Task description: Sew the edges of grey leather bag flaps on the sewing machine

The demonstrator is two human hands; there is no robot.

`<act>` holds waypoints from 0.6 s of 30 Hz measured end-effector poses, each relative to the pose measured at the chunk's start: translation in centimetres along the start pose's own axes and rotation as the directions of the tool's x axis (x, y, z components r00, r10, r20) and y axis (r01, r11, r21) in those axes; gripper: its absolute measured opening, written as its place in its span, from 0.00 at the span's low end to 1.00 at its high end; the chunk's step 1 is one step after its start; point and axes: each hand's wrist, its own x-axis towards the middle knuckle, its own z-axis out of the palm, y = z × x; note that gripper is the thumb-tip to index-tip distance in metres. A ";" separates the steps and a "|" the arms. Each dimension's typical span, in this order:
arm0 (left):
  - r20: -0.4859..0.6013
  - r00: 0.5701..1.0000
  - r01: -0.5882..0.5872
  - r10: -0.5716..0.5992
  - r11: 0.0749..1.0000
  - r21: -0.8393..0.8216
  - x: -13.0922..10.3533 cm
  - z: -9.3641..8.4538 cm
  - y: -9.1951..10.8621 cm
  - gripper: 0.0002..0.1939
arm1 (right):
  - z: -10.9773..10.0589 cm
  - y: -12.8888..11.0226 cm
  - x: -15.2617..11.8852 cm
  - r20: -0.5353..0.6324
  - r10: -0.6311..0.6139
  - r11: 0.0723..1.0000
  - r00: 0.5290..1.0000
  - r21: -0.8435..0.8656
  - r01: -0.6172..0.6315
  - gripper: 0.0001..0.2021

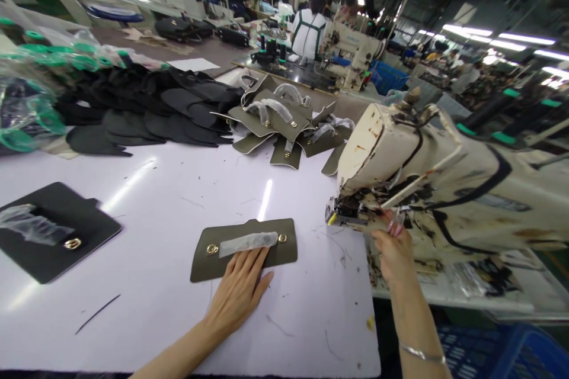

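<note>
An olive bag flap (244, 269) with gold rings and a plastic-wrapped handle (249, 242) lies flat on the white table (178, 314). My left hand (242, 290) rests on its lower edge, fingers stretched out and touching the wrapped handle. To the right, beneath the head of the sewing machine (400, 148), my right hand (395, 249) is closed around a small pinkish tool (395, 226), whose shape is partly hidden. A darker flap (57, 237) with a wrapped handle and a gold ring lies at the far left.
Behind are a pile of olive flaps (288, 124), overlapping black pieces (133, 118) and green-capped thread spools (35, 112). A blue basket (507, 352) stands at the lower right. Another person (307, 29) sits further back. Loose threads and a thin black strip (98, 314) lie on the table.
</note>
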 end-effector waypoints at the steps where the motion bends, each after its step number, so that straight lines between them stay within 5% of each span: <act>1: 0.004 1.000 0.011 -0.011 1.000 -0.004 0.0 -0.1 0.0 0.34 | -0.2 -0.5 0.0 0.009 0.038 0.998 0.999 0.053 -0.038 0.30; 7: 0.041 0.999 0.029 -0.026 0.997 -0.066 0.5 -0.5 -0.1 0.32 | -2.9 -3.5 -1.8 0.024 -0.026 0.957 0.999 0.291 0.018 0.30; 9: 0.027 0.999 0.040 -0.038 0.996 -0.073 0.5 -0.4 -0.2 0.32 | -3.0 -3.2 -2.7 -0.086 -0.146 0.976 0.986 0.150 0.158 0.24; 11: 0.015 0.999 0.046 -0.045 0.996 -0.073 0.4 -0.2 -0.4 0.32 | -2.3 -2.3 -3.2 -0.102 -0.352 0.927 0.931 -0.178 0.331 0.13; 14: 0.005 0.999 0.041 -0.041 0.996 -0.073 0.4 0.1 -0.6 0.32 | -0.6 -0.7 -2.7 0.300 -0.609 0.545 0.734 -0.515 0.662 0.10; 16: 0.004 0.999 0.037 -0.036 0.997 -0.071 0.4 0.2 -0.7 0.33 | 0.4 -0.2 -1.6 0.547 -0.642 0.238 0.537 -0.523 0.818 0.18; 18: -0.003 0.999 0.036 -0.036 0.997 -0.069 0.4 0.3 -0.7 0.34 | 1.2 -0.3 -0.4 0.712 -0.578 -0.001 0.398 -0.488 0.873 0.20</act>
